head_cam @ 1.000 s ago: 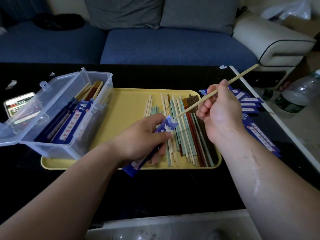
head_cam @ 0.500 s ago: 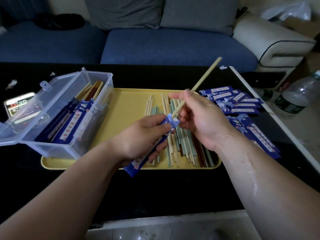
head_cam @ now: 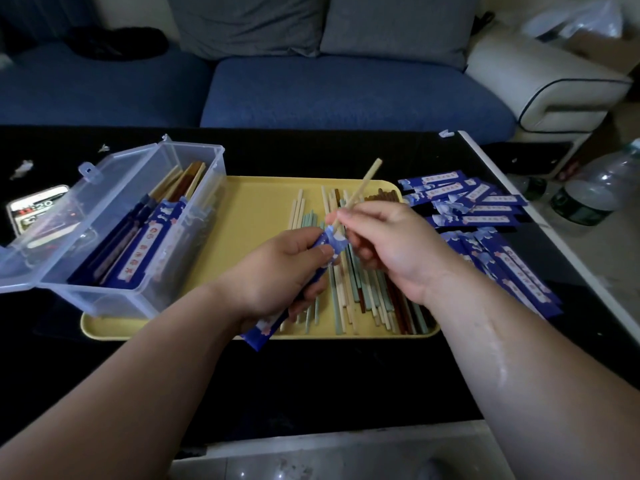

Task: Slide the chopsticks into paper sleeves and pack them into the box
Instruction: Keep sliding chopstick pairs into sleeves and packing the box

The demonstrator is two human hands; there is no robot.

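Note:
My left hand grips a blue paper sleeve over the yellow tray. Its open mouth points up and right. My right hand pinches a pale wooden chopstick whose lower part sits inside the sleeve mouth; the upper end sticks out toward the sofa. Several loose chopsticks in beige, green and brown lie on the tray's right half. A clear plastic box with its lid open stands on the tray's left end and holds several sleeved chopsticks.
Several empty blue sleeves are spread on the black table right of the tray. A phone lies behind the box lid. Plastic bottles stand on the floor at the right. A blue sofa runs along the far edge.
The chopstick has gone deeper into the sleeve and stands steeper. My right hand has moved left and down toward my left hand. The left hand has stayed put.

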